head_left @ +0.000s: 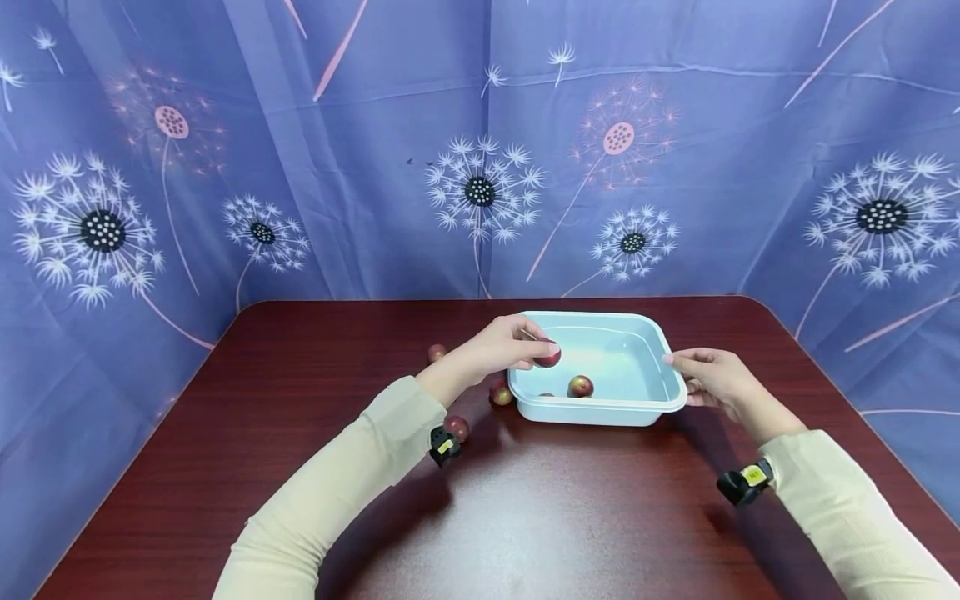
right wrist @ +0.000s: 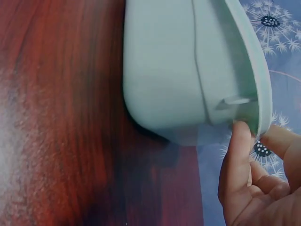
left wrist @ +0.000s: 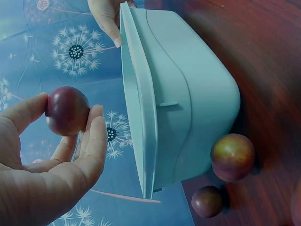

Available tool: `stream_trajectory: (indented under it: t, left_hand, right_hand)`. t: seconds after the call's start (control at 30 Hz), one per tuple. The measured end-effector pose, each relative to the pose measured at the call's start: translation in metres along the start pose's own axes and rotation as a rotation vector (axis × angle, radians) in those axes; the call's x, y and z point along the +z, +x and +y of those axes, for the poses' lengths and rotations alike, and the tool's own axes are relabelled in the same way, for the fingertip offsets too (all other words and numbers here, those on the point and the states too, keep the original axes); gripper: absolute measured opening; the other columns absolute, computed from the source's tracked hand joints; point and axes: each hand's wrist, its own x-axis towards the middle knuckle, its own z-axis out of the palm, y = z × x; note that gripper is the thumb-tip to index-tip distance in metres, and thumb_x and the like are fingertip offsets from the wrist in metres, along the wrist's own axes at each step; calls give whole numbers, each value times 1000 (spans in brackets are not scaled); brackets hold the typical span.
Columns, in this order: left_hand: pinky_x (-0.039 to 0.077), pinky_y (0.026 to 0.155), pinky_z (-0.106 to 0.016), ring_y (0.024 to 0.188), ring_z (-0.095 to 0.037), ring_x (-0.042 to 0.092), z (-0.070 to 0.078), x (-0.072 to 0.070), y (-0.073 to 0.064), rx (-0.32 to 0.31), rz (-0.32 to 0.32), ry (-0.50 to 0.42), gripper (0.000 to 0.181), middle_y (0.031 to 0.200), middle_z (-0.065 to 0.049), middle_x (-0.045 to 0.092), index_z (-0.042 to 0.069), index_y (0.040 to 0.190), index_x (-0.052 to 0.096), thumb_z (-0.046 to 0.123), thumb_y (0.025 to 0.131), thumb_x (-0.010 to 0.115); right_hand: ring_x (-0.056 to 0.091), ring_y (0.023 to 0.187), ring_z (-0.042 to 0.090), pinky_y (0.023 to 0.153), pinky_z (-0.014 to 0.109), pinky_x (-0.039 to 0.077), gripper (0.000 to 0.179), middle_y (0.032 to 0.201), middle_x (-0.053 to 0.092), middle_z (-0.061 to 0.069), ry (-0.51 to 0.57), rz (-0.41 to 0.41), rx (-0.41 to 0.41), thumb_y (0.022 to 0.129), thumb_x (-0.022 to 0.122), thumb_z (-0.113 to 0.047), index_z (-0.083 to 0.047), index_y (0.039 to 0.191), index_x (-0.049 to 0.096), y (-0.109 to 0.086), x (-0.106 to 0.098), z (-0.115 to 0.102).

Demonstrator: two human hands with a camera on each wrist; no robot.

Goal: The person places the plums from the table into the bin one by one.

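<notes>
My left hand (head_left: 498,343) pinches a dark red plum (left wrist: 68,111) between thumb and fingertips, over the left end of a pale blue plastic tub (head_left: 592,414). The plum is above the rim level in the left wrist view. At the tub's right end, my right hand (head_left: 716,379) grips the rim with thumb and fingers, as the right wrist view also shows. Inside the tub lies a red and yellow-green plum (head_left: 581,387). The top of another plum (head_left: 547,395) peeks over the front rim, mostly hidden.
Left of the tub, on the dark red wooden table (head_left: 525,508), a plum (head_left: 501,392) lies close by its wall. A second plum (head_left: 457,428) sits nearer, beside the left wrist, and a third plum (head_left: 437,353) behind the forearm. A blue dandelion-print curtain (head_left: 375,167) surrounds the table.
</notes>
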Motion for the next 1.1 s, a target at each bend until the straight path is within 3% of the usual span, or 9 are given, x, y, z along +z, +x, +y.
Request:
stream_trajectory:
  t: [0.67, 0.9, 1.1]
  left_hand:
    - [48, 96, -46, 104, -33, 63, -4, 18, 30, -14, 9, -9, 31, 111, -20, 62, -3, 113, 52, 14, 90, 64]
    - [55, 85, -37, 99, -29, 65, -12, 27, 42, 28, 8, -16, 31, 108, -18, 62, -3, 112, 53, 15, 90, 65]
    - [56, 82, -39, 92, -24, 63, -18, 38, 51, 41, 54, 7, 28, 105, -17, 63, -2, 108, 54, 14, 88, 67]
  right_hand:
    - [59, 59, 2, 59, 21, 55, 26, 69, 62, -9, 76, -52, 30, 95, 58, -28, -12, 114, 51, 4, -6, 0]
    - [59, 59, 3, 57, 21, 55, 17, 69, 62, -8, 109, -51, 32, 94, 60, -27, -17, 106, 54, 2, -5, 0]
    - [58, 58, 3, 56, 21, 54, 11, 70, 62, -8, 136, -52, 29, 94, 61, -26, -20, 102, 55, 2, -3, 1]
